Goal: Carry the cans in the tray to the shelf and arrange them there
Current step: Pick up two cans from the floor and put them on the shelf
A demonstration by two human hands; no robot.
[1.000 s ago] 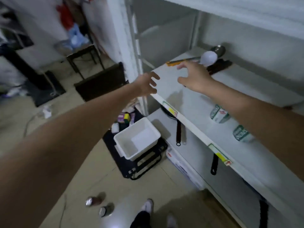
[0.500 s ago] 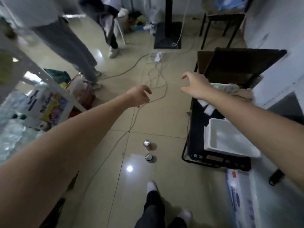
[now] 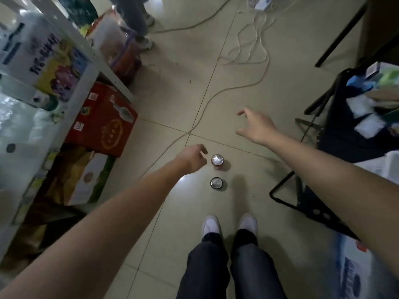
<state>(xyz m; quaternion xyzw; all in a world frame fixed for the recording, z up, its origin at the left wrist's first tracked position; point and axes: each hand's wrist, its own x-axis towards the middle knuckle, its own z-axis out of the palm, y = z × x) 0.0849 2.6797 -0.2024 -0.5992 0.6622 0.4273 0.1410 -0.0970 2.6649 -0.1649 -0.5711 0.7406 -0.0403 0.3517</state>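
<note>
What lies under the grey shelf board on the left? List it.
Under the grey shelf board stand a red printed carton and a yellow-and-white package on the floor. Whatever lies deeper beneath is dark and hidden by the board.

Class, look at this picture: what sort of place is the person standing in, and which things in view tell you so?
Probably a storeroom or the back room of a small shop. A metal shelf holds packaged goods, a red carton and other boxes sit under it, and loose cables trail across the tiled floor.

White tray (image 3: 388, 160) cut off at right edge; carton (image 3: 354, 275) print blurred
</note>
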